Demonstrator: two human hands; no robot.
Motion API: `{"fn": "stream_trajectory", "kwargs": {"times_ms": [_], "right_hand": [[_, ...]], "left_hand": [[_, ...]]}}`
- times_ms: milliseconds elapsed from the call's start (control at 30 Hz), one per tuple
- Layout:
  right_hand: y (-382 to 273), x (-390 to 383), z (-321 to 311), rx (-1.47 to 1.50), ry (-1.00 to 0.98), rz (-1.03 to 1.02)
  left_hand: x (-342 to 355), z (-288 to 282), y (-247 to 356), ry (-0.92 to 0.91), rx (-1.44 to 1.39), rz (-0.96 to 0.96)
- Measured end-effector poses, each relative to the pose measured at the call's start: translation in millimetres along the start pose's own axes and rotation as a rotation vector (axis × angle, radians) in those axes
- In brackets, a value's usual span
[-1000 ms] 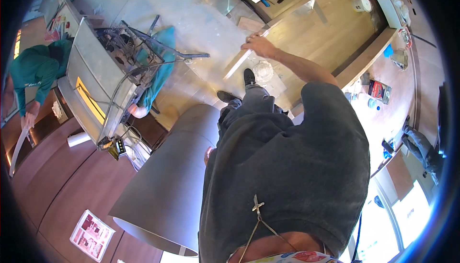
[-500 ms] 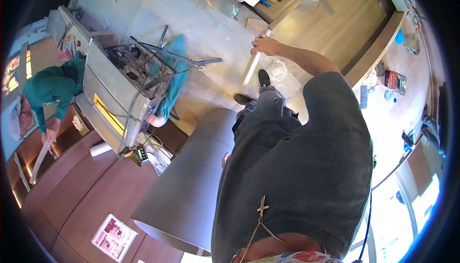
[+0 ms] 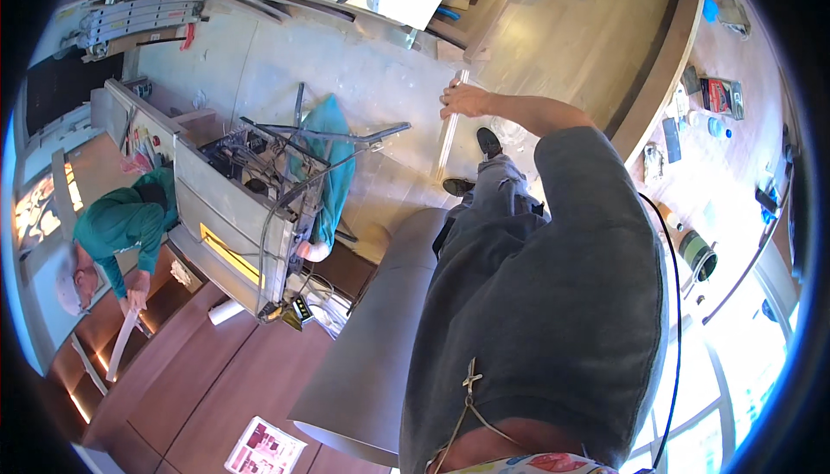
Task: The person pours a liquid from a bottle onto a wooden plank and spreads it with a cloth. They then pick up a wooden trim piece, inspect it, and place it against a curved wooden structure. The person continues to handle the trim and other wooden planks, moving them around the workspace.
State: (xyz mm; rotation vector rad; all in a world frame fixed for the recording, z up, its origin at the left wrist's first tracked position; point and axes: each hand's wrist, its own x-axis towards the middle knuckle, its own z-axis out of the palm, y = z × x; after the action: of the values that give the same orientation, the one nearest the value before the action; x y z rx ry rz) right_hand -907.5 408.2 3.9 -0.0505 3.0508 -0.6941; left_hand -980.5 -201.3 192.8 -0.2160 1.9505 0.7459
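Observation:
My right hand (image 3: 464,100) reaches forward, fingers closed around the upper part of a long, narrow, pale strip (image 3: 447,147). The strip slants down toward the floor near my dark shoes; its exact material is too small to tell. My left hand is out of sight, and so is its forearm. Close along my left side stands a large grey rolled sheet (image 3: 380,327), leaning at an angle.
On the left, a metal cart (image 3: 229,241) carries a tangle of tools and cables, with a teal cloth (image 3: 333,159) over its end. A person in green (image 3: 130,223) bends beyond it, holding a pale strip. A curved wooden edge (image 3: 666,68) bounds the right.
The view has shifted, so the cart and grey roll sit further right. My right hand still grips the strip. Fingertips of my left hand, earlier visible beside the roll, no longer show.

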Motion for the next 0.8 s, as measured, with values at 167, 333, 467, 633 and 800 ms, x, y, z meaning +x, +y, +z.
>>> {"fn": "stream_trajectory", "kwargs": {"times_ms": [167,333,467,633,800], "right_hand": [[8,3,7,-0.042,-0.007,0.097],[8,8,13,-0.055,0.04,-0.061],[10,6,16,-0.018,0.012,0.046],[13,2,22,0.007,-0.026,0.023],[18,0,30,0.098,-0.005,0.046]], "left_hand": [[-1,-6,11,0.009,0.039,-0.008],[-8,-9,20,0.02,0.064,-0.017],[-13,-13,28,0.027,0.088,-0.017],[-17,-17,41,0.05,0.096,-0.009],[-21,-18,50,0.055,0.112,-0.008]]}}
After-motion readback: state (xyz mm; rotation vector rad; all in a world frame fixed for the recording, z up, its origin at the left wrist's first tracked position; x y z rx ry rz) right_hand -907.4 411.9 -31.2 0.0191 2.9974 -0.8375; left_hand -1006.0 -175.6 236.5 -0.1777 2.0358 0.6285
